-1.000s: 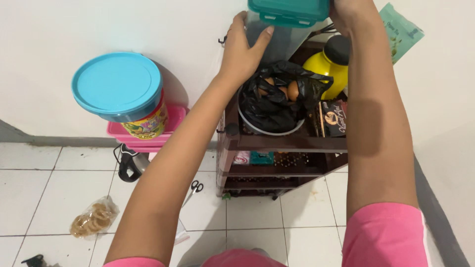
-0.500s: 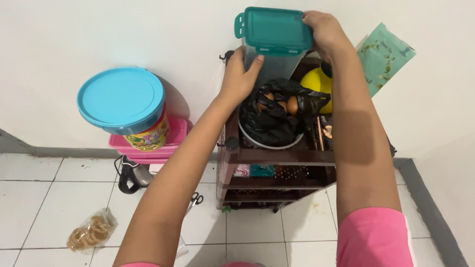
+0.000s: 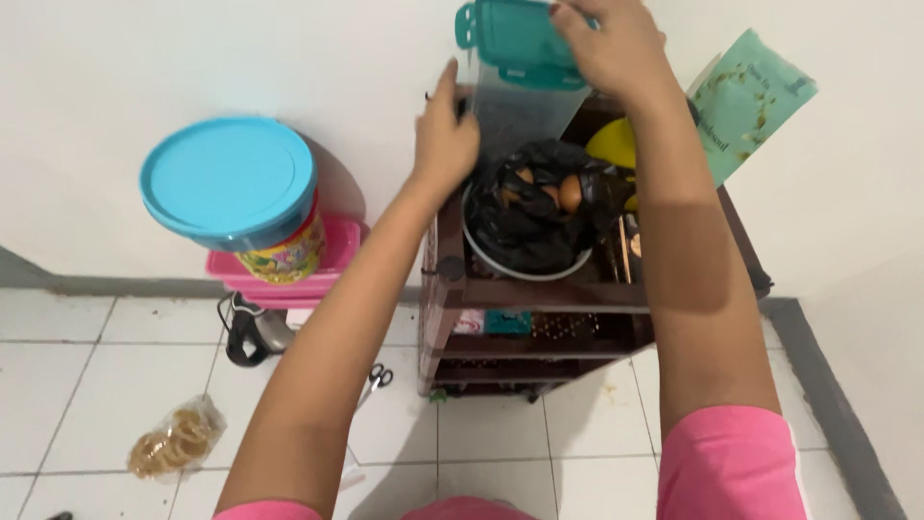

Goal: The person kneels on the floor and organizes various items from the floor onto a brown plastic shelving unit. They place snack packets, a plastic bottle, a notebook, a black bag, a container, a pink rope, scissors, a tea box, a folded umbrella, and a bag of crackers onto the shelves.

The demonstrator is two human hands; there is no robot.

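Observation:
A tall clear plastic container point(image 3: 520, 111) with a teal clip lid point(image 3: 508, 37) stands at the back of a brown rack's top shelf point(image 3: 549, 294). My right hand point(image 3: 608, 48) lies over the lid, fingers curled on its top. My left hand point(image 3: 445, 135) presses against the container's left side. Just in front of the container sits a bowl lined with a black plastic bag point(image 3: 529, 212) holding a few brown eggs point(image 3: 570, 193).
A yellow jug point(image 3: 616, 144) and a green pouch point(image 3: 751, 96) are at the rack's right. Left of the rack a blue-lidded tub point(image 3: 231, 183) rests on a pink box point(image 3: 337, 255). On the tiled floor lie a black kettle point(image 3: 252, 332), scissors point(image 3: 377, 377) and a snack bag point(image 3: 178, 441).
My right hand has slid from the lid's right edge onto its top. My left hand has shifted slightly left along the container's side. The view has tilted a little.

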